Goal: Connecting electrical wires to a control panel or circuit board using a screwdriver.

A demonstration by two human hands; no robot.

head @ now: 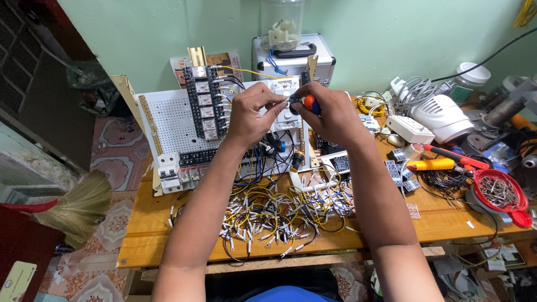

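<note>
**Head view: both my hands meet on a small part over the wiring panel**

My left hand (pixel 254 112) and my right hand (pixel 330 114) are raised together above the far middle of the wooden table (pixel 168 235). My right hand is closed around a screwdriver with an orange and blue handle (pixel 309 104); the handle sits in the curl of my fingers, at the left side of that hand. My left thumb and forefinger are pinched together on a small dark part (pixel 293 99), which sits right at my fingertips, just left of the screwdriver handle and touching or nearly touching it. I cannot tell what the part is.

Behind my hands stands a white perforated panel (pixel 173 120), tilted back, with a column of relays (pixel 204 103) on it and breakers (pixel 168 168) near its lower left corner. Below my wrists, nearer to me, a heap of short yellow, white and black wires (pixel 274 215) covers the table's middle. To the right lie a yellow cutter (pixel 430 164), a red bowl of small metal parts (pixel 498 190) and a white power strip (pixel 409 128). At the far edge, against the green wall, stands a silver case (pixel 293 61) with a clear jar (pixel 282 25) on top. A straw broom (pixel 81 207) leans at the left.
</note>
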